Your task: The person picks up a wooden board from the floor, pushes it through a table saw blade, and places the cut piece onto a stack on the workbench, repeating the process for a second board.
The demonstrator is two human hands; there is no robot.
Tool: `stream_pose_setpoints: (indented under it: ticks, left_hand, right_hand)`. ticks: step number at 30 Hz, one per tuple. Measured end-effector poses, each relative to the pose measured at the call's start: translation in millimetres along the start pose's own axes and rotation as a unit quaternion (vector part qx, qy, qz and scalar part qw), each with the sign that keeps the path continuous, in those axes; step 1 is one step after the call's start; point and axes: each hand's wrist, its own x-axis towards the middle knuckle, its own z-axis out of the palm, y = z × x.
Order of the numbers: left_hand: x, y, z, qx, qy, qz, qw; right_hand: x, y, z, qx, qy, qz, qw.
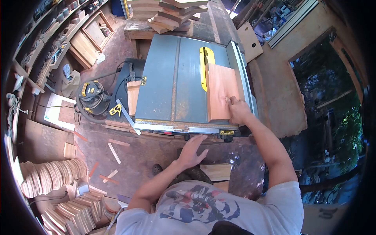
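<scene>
A flat reddish wooden board (221, 86) lies on the grey table saw top (160, 78), between the yellow throat plate (203, 70) and the long metal fence (241, 68). Its upper left part overlaps the yellow plate, and no blade can be made out. My right hand (237, 111) is at the board's near right part, fingers curled and closed against it; part of the grip is hidden. In front of the saw's front rail (164, 127), my left hand (192, 152) is held with its fingers apart and nothing in it.
Stacked boards (172, 15) stand behind the saw. A shop vacuum (93, 96) and a yellow clamp (115, 110) are at the left. Wood offcuts (114, 152) litter the floor, near rows of cut pieces (55, 176). Shelves (51, 43) line the left wall.
</scene>
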Motion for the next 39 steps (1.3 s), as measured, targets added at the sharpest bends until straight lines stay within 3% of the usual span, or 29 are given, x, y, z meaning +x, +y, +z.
stream_pose_setpoints:
  ticks: [3, 4, 6, 9, 11, 14, 20, 35, 39]
  left_hand:
    - [-41, -11, -2, -0.017, 0.031, -0.096, 0.995]
    - [-50, -17, -4, -0.051, 0.057, -0.164, 0.984]
    - [-66, -39, -5, -0.12, 0.11, -0.295, 0.941]
    - [-96, -134, -2, -0.215, 0.185, -0.459, 0.842]
    - [-105, -186, -3, -0.349, 0.268, -0.47, 0.765]
    - [-105, -246, -3, -0.502, 0.3, -0.471, 0.661]
    - [-58, -215, -14, -0.586, 0.372, -0.437, 0.572]
    - [-45, -194, -19, -0.641, 0.443, -0.397, 0.485]
    - [-52, -200, -21, -0.669, 0.41, -0.366, 0.5]
  right_hand:
    - [9, 4, -2, -0.002, 0.004, 0.001, 1.0]
    - [12, 5, -4, -0.001, 0.001, 0.003, 1.0]
    - [19, 7, -8, -0.002, -0.005, 0.006, 1.0]
    - [32, 11, -12, -0.007, -0.017, 0.011, 1.0]
    - [42, 16, -11, -0.008, -0.025, 0.015, 1.0]
    - [50, 18, -18, -0.006, -0.025, 0.018, 1.0]
    - [71, 27, -21, -0.001, -0.007, 0.025, 1.0]
    - [128, 53, -38, -0.007, -0.017, 0.036, 0.999]
    - [146, 59, -41, -0.017, -0.023, 0.04, 0.999]
